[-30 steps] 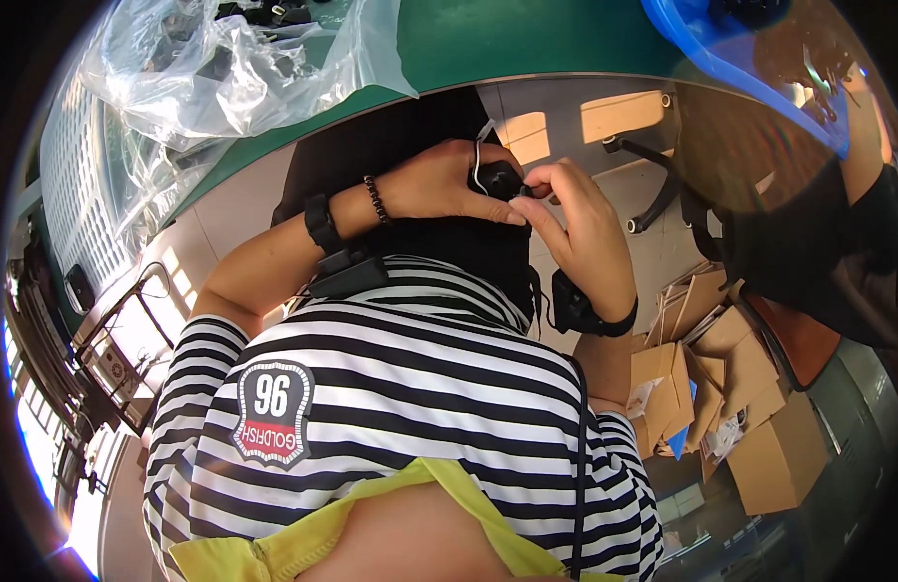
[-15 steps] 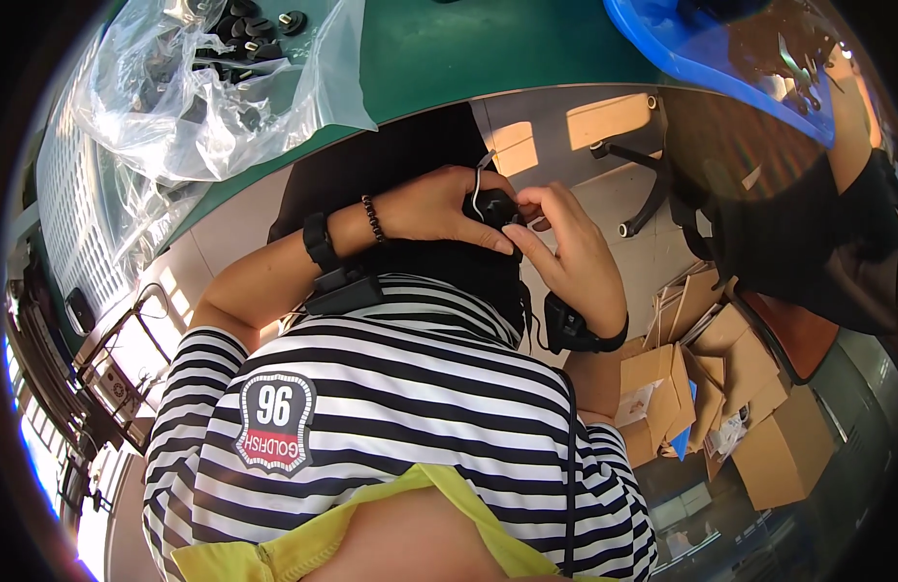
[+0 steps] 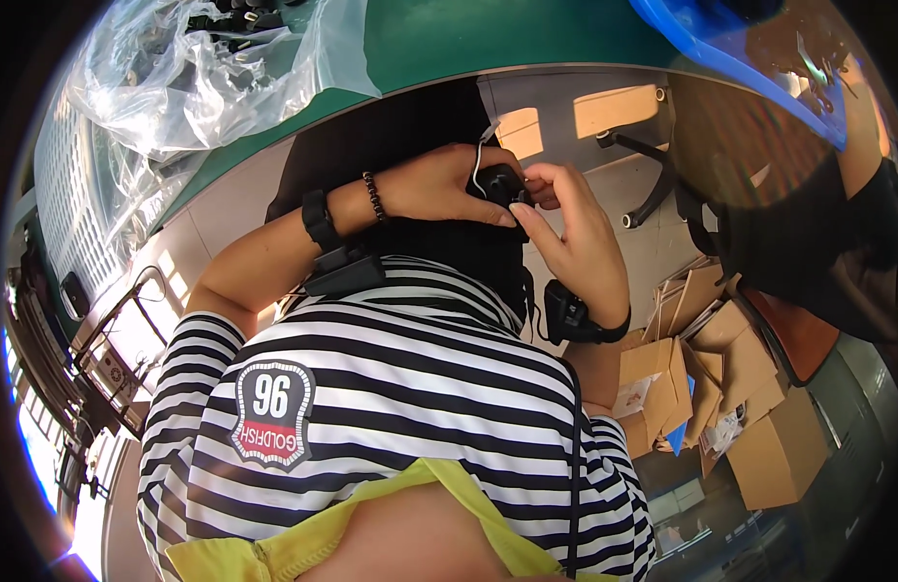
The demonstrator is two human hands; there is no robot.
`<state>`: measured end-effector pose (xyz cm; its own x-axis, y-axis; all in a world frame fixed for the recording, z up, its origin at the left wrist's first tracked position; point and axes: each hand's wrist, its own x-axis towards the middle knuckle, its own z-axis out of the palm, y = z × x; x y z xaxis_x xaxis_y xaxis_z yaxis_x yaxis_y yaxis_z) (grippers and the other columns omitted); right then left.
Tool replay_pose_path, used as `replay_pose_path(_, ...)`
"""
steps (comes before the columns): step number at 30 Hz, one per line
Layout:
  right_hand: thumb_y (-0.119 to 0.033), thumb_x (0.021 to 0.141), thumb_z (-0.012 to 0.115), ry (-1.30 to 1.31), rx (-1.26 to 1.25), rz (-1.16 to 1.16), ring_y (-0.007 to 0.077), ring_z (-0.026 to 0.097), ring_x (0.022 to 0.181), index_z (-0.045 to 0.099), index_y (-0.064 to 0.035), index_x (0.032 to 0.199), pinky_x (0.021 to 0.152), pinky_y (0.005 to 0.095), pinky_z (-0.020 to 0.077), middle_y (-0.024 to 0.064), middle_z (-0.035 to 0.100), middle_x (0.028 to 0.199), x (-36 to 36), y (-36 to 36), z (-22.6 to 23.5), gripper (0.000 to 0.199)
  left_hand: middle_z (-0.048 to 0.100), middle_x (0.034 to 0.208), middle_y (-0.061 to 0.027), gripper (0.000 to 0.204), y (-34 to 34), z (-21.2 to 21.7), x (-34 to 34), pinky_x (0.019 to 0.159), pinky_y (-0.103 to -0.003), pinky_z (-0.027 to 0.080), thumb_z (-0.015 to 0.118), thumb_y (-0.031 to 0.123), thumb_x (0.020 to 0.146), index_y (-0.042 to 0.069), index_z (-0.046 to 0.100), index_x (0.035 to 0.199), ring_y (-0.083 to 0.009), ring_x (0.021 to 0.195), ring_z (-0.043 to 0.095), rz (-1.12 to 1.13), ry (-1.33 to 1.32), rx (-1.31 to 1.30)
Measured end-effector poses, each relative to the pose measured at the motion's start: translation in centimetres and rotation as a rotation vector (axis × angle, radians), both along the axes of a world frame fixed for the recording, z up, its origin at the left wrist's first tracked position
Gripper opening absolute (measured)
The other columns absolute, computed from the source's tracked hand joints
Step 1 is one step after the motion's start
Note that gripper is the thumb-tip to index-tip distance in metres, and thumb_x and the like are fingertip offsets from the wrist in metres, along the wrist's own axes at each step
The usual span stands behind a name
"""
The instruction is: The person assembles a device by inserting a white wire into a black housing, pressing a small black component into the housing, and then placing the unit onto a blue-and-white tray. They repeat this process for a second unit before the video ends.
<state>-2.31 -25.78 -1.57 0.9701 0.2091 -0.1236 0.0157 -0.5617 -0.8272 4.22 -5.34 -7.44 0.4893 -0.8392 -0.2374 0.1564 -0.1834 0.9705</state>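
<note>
Looking down from the head camera, the two hands meet just in front of the person's chest, over the dark lap, and both close on a small black device (image 3: 502, 184) with a thin white cord (image 3: 480, 160) curling up from its top. The left hand (image 3: 439, 184) comes in from the left with its fingers wrapped round the near side of the device, the palm turned away from the camera; its wrist carries a dark bead bracelet (image 3: 373, 197) and, a little farther up the forearm, a black wristband (image 3: 319, 220). The right hand (image 3: 575, 233) rises from below and to the right, its thumb and first fingers pinched on the device's right edge, the other fingers loosely curled; a black strapped unit (image 3: 570, 315) sits on that wrist. Below both hands lies the striped black-and-white shirt (image 3: 400, 388), with a small black clip-on box (image 3: 344, 274) just under the left forearm. Above the hands runs the green table (image 3: 468, 39), its edge curving across the view, and up to the left of the left hand a heap of clear plastic bags (image 3: 177, 78) lies on it. A blue plastic tub (image 3: 730, 48) shows up to the right. Down to the right of the right hand, cardboard boxes (image 3: 730, 388) lie scattered on the floor.
</note>
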Motion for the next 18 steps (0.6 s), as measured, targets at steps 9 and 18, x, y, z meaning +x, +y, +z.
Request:
replay_pose_path(9,-0.015,0.095,0.070,0.126,0.054,-0.019,0.0227,0.064,0.091,0.058,0.0001,0.120,0.083,0.0327,0.0514,0.0120,0.063,0.103,-0.1,0.0,0.6,0.032,0.071,0.112,-0.0102,0.047,0.2,0.6,-0.1,0.100,-0.033,0.048,0.081,0.028,0.086,0.004,0.064,0.123,-0.0199,0.107,0.066,0.006,0.020,0.033)
replay_pose_path(18,-0.018,0.095,0.071,0.117,-0.041,-0.099,0.0204,0.064,0.090,0.059,0.0009,0.120,0.082,0.0323,0.0509,0.0102,0.064,0.100,0.1,1.3,-0.2,0.034,0.070,0.108,-0.0089,0.044,0.3,0.3,-0.2,0.098,-0.034,0.049,0.082,0.026,0.085,0.004,0.065,0.120,-0.0194,0.103,0.066,0.010,-0.027,0.031)
